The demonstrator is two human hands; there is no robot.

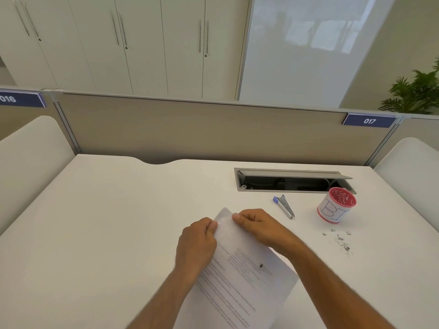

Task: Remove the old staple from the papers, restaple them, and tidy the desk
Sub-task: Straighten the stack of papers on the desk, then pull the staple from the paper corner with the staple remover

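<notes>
desk tags read "016" and "017", white on blue. the red cup has a paper wrap with "bi" drawn on it. both hands pinch the top corner of the printed papers lying mid-desk: left hand, right hand. a shiny metal stapler lies near the cup, bent staples scattered on the smooth white desk.

I sat in an office: beyond my hands stood a cubicle partition with numbered desk tag, and tall storage cabinets behind.
</notes>
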